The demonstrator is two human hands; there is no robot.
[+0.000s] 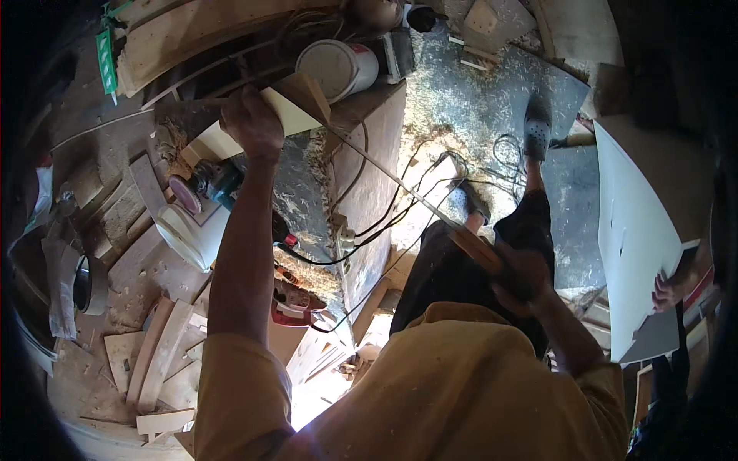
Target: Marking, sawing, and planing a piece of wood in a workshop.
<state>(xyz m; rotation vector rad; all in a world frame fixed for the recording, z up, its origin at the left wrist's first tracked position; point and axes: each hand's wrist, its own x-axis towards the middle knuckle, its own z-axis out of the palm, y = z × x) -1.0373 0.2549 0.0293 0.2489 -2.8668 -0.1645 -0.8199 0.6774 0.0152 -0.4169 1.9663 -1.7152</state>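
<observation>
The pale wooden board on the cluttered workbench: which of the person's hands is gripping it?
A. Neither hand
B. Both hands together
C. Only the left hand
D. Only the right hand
C: the left hand clasps the upper edge of the pale wooden board over the workbench, while the right hand is far from it, closed around the handle end of a long thin stick.

I am seeing 2 hands tied up along 1 thin strip (400,184): my left hand (252,123) is pressing a pale board (288,111) on the bench (369,154), my right hand (516,273) is gripping the strip's near end. Left of the board, a sander (219,183), a bowl (188,234) and offcuts (154,346) are crowding the way. A bucket (338,67) is blocking beyond. Cables (400,211) are trailing across the gap beside the bench. The shaving-strewn floor (492,107) is lying open; a white panel (638,230) is closing off the right.
</observation>
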